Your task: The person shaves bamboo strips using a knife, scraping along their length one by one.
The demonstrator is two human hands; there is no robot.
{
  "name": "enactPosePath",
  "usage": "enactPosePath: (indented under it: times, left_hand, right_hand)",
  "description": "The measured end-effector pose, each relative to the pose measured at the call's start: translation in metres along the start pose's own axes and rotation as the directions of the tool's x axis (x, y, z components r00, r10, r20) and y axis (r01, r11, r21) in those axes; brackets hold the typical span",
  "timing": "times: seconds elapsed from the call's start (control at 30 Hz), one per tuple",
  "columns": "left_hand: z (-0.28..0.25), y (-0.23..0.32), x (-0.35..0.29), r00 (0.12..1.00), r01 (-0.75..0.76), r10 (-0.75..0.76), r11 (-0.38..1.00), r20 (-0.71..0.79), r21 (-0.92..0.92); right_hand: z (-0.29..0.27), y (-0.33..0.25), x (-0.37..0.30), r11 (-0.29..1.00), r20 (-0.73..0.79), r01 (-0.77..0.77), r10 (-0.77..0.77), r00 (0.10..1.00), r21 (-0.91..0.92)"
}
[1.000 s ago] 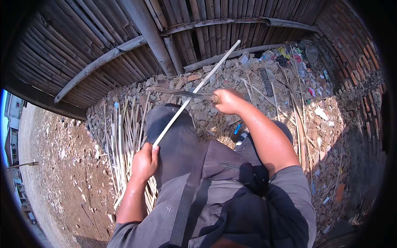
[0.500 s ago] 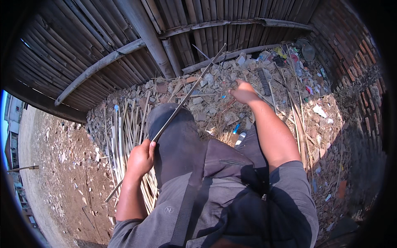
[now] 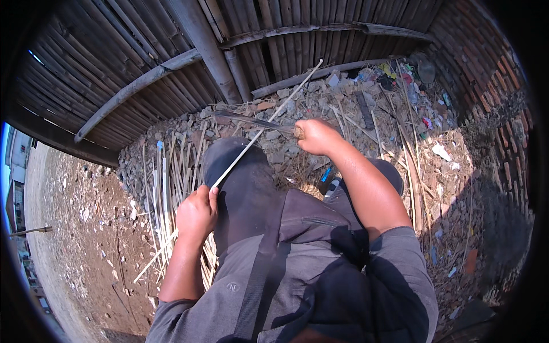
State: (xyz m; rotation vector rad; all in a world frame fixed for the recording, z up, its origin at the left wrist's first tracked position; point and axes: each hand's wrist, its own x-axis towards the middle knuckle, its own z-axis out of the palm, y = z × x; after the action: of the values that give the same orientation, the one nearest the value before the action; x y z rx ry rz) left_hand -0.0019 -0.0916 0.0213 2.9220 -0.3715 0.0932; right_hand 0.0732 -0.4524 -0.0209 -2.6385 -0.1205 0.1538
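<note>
My left hand [image 3: 196,214] is closed around a long, thin bamboo strip [image 3: 236,162], thumb on top. Its pale face shows, and it slants from beside my left forearm over my left knee toward the bamboo wall. In my right hand [image 3: 320,138] is the wooden handle of a machete [image 3: 247,120]. The dark blade points left and crosses over the strip beyond my knee; I cannot tell whether the two touch. Beside my left leg lies a pile of split bamboo strips [image 3: 164,191].
A bamboo wall [image 3: 303,48] with a thick post [image 3: 206,51] stands ahead, and a brick wall [image 3: 492,80] at the right. Rubble [image 3: 280,157] and litter cover the ground between. Bare soil [image 3: 91,246] lies to the left.
My right hand has swung left and a little nearer, bringing the machete blade across the strip. The strip now shows a pale face instead of a dark one; my left hand stays about where it was.
</note>
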Motion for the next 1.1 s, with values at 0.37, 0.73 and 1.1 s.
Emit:
enactPosePath:
  times: [0.37, 0.73, 1.1]
  left_hand:
    - [0.008, -0.005, 0.006, 0.999, -0.05, 0.049, 0.998, 0.016, 0.036]
    - [0.002, -0.027, 0.008, 0.992, -0.127, 0.126, 0.991, 0.026, 0.049]
    - [0.018, -0.025, 0.007, 0.997, -0.042, 0.045, 0.998, 0.064, -0.045]
  right_hand:
    - [-0.014, 0.009, -0.005, 0.969, 0.022, -0.246, 0.246, 0.969, -0.002]
    - [0.0, 0.086, 0.015, 0.884, -0.054, -0.426, 0.443, 0.895, 0.191]
    - [0.013, 0.045, 0.012, 0.934, -0.101, -0.315, 0.334, 0.937, 0.172]
